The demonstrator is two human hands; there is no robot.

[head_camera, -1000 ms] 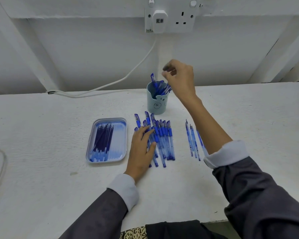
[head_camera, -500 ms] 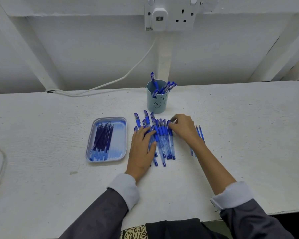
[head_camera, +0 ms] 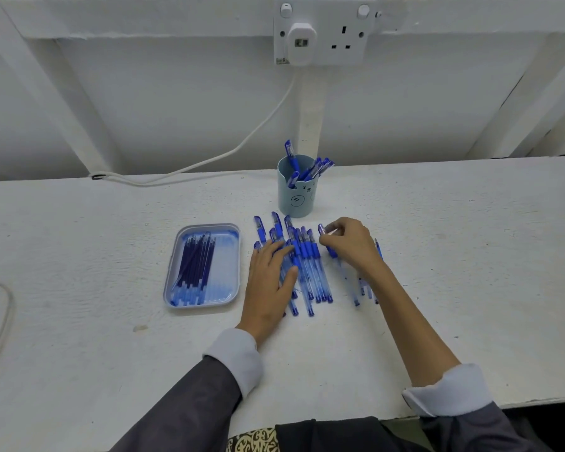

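The right hand (head_camera: 349, 247), at the cup (head_camera: 296, 200) a second ago, now pinches one pen (head_camera: 321, 228) beside the row (head_camera: 310, 254). The left hand (head_camera: 269, 282) stays flat, fingers straight, hiding several barrels.

White table (head_camera: 79, 321), white wall (head_camera: 177, 109), double socket (head_camera: 349, 37).

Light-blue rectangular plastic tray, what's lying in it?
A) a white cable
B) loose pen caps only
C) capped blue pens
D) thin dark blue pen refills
D: the light-blue rectangular plastic tray holds thin dark blue pen refills lying side by side, while the capped blue pens lie outside it on the white table.
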